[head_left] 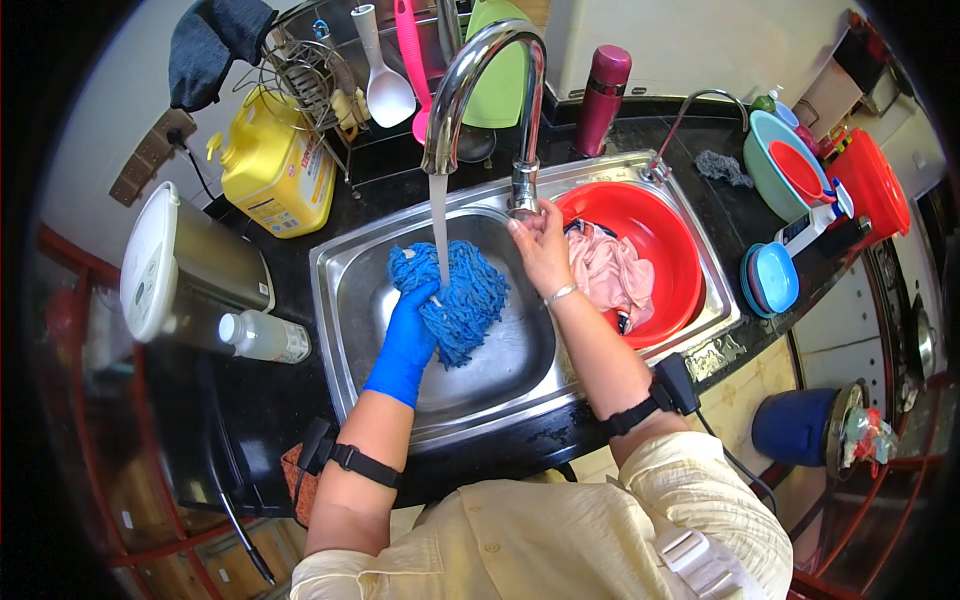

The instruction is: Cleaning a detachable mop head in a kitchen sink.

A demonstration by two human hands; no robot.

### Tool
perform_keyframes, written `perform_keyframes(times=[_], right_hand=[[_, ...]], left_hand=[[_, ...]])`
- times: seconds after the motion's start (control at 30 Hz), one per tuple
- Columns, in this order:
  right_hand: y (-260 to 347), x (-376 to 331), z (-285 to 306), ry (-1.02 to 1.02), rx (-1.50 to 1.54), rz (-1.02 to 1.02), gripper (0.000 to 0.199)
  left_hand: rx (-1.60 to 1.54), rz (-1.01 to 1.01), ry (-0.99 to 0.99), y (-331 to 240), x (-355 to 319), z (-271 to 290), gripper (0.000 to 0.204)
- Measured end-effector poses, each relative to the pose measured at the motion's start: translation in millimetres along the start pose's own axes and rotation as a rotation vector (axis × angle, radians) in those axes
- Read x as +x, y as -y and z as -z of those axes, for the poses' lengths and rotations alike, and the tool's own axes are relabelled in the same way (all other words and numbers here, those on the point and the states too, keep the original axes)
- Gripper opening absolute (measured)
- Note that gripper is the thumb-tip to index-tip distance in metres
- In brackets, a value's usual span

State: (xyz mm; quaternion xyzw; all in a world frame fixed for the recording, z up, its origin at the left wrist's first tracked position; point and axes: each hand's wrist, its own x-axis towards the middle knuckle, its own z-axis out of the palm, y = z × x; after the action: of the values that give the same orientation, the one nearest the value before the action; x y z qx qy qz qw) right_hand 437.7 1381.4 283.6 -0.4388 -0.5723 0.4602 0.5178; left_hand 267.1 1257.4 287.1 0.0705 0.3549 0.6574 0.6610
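Observation:
In a blue rubber glove, my left hand grips the edge of a shaggy blue mop head over the steel sink basin. Water runs from the curved chrome faucet onto the strands. My bare right hand has its fingers closed round the faucet's handle at its base. Just right of that hand, a red plastic basin with crumpled pink cloth sits in the second half of the sink.
Left of the sink stand a yellow pump jug, a white bottle and a steel bin with a white lid. Behind are a magenta flask and hanging utensils. Small blue bowls and a teal basin stand at right.

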Motion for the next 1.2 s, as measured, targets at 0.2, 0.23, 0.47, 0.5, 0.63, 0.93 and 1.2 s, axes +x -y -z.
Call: perform_keyframes(times=[0.2,0.23,0.47,0.5,0.63,0.93,1.2], right_hand=[[-23,-45,-24,0.115,-0.209,-0.179,0.052],[-25,-36,-24,0.246,-0.099,-0.209,0.049],[31,-107,-72,0.354,-0.282,0.253,0.033],[29,-106,-76,0.356,-0.278,0.251,0.033],[-9,-68,-63,0.278,-0.537,0.044,0.026],[-27,-59,-63,0.268,-0.478,-0.131,0.034],[-7,-22,-41,0.805,0.077,-0.744,0.048]], left_hand=[[-0.062,0.018,-0.004,10,-7,-20,0.033],[-0.135,0.08,0.017,11,-5,-23,0.032],[0.901,-0.216,0.13,5,39,76,0.026],[0.903,-0.214,0.126,10,41,82,0.026],[0.257,0.007,-0.117,43,40,36,0.025],[0.155,0.048,-0.222,31,20,9,0.032],[0.06,0.021,-0.277,22,21,14,0.033]])
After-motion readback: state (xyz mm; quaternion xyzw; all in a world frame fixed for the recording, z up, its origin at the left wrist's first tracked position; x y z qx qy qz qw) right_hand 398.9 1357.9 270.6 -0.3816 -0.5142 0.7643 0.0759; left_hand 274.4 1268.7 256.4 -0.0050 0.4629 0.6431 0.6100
